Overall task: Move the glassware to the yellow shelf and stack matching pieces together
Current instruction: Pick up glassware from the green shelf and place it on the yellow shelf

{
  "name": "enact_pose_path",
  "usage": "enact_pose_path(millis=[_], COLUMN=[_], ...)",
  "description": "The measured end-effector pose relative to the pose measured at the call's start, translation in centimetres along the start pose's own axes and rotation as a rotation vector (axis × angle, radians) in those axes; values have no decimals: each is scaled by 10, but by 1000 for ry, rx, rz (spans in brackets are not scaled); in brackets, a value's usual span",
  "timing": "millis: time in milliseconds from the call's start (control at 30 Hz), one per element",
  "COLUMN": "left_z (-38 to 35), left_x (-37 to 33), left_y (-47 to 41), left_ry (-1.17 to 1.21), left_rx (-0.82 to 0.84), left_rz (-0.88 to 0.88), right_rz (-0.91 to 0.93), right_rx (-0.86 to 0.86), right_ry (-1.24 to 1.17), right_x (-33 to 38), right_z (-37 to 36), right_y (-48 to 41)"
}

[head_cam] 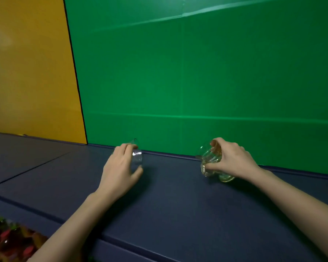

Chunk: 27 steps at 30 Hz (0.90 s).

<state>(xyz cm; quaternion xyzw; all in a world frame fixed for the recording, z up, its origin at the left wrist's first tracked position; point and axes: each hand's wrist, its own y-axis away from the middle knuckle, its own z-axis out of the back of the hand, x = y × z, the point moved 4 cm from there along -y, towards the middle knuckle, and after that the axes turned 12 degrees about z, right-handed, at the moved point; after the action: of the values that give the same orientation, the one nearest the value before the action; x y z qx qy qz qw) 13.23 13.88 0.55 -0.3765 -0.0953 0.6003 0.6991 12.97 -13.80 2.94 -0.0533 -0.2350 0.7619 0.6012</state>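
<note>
Dim, flat light, heavy colours. Pale glare smear on the yellow panel (2,38), upper left; bright streak slants across the green panel's (197,72) top. Small highlights on the clear glass (137,157) and the tinted glass (210,157). Soft shadows on the dark surface (178,205) by the left hand (119,171) and under the right hand (233,159). Wide-angle bend tilts the panel seam. Bottom-left corner blurred; whole frame soft.

Both bare forearms reached forward, well apart. The left hand (121,167) curled round a clear glass (137,157); the right hand (233,159) gripped a yellowish glass (209,157) from above.
</note>
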Motion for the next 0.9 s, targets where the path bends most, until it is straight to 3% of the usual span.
enact_pose_path(millis=[167,433,667,800,900], left_z=[-22,-57,-51,-21,-11], left_x=[50,80,82,52,17], left_y=[-39,-78,-82,-79,-66], left_ry=[-105,37,164,497,656], left_rx=[137,350,253,148,187], left_rz=[60,105,100,74,-12], right_rz=[-21,-130,-210,-248,-282], right_rx=[-94,-228,-335,-447,-520], right_ry=[-206,-392,-452,-468,-478], right_x=[45,85,98,93,84], right_z=[-1,-14,-28,-18,-2], right_y=[-5,2,19,42,62])
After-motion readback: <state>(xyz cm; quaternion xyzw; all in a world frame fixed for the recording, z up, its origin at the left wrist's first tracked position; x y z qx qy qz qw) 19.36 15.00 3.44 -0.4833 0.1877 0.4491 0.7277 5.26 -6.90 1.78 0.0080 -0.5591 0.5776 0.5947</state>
